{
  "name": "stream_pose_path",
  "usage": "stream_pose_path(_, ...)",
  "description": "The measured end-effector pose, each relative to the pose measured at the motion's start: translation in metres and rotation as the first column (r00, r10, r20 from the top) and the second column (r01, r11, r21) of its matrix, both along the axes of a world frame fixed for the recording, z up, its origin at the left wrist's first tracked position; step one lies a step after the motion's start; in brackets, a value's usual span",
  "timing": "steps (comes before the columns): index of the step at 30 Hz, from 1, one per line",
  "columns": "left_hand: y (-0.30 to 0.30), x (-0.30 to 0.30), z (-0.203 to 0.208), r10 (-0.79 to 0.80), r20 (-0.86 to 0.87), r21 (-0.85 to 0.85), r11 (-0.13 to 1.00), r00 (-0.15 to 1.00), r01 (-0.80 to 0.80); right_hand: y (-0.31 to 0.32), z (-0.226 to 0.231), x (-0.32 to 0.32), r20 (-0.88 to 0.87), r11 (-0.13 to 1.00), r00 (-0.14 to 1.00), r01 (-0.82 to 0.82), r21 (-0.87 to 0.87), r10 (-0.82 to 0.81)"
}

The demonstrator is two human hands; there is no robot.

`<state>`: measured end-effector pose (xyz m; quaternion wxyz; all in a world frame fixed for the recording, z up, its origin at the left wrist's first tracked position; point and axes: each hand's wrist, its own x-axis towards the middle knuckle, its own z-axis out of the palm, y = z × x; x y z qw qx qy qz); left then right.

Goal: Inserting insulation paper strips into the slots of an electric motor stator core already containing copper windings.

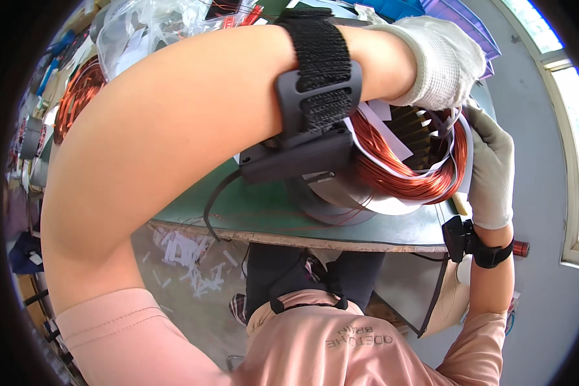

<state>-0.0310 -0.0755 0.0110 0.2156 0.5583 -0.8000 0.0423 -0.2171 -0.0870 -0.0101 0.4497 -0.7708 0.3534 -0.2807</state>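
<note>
A motor stator (392, 190) lies on the bench, with a thick bundle of copper wire (418, 183) around its open end. White insulating strips (392, 138) stick out beside the dark slots (412, 132). Over the stator's far right side bends my left hand (447, 61), in a white knit glove, its fingers curled down and mostly hidden. My right hand (492, 161), also gloved, lies along the right rim, fingers bent inward against the left hand. Thin white cords (455, 117) show where the hands meet; what either one grips is hidden.
The green bench top (257, 209) ends in a worn front edge near my body. Clear plastic bags (132, 42) and copper coils (77, 96) lie to the left. A purple crate (463, 22) stands at the back. White paper scraps (186, 257) litter the floor.
</note>
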Motion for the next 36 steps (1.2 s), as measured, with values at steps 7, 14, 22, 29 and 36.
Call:
stream_pose_path(7,0.019,0.005,0.011,0.077,0.117,0.028,0.996,0.99,-0.08,-0.01,0.005,-0.004,-0.037,0.995,0.996,-0.073,0.065,0.076)
stream_pose_path(14,0.061,0.026,-0.005,0.141,-0.172,-0.003,0.99,0.975,-0.144,-0.007,0.01,-0.005,0.011,0.994,0.999,-0.051,0.093,0.051)
stream_pose_path(22,0.045,0.025,0.003,0.117,0.062,0.099,0.987,0.991,-0.123,-0.004,0.024,0.001,-0.141,0.997,0.989,-0.042,0.061,0.05)
stream_pose_path(29,0.064,0.022,-0.004,0.053,0.173,-0.042,0.998,0.983,-0.046,-0.007,0.014,-0.003,-0.023,0.999,1.0,0.008,0.047,-0.007)
stream_pose_path(36,0.064,0.026,-0.002,0.022,0.208,-0.018,1.0,0.978,-0.018,-0.004,0.012,-0.013,-0.204,0.98,0.979,-0.047,-0.192,0.007)
